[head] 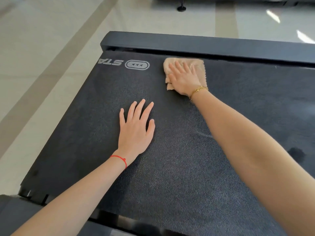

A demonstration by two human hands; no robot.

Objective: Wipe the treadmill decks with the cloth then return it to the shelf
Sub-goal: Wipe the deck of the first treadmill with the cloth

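A dark textured treadmill deck (179,159) fills most of the view, with white lettering and a logo near its far left. A tan cloth (198,64) lies flat on the belt close to the far end rail. My right hand (183,77) presses on the cloth with straight, spread fingers and covers most of it. My left hand (136,128) rests flat on the bare belt, nearer to me and to the left of the cloth, holding nothing.
A dark end rail (204,45) borders the deck's far side. Pale tiled floor (42,57) lies to the left and beyond. The foot of another machine (181,8) stands on the floor at the top.
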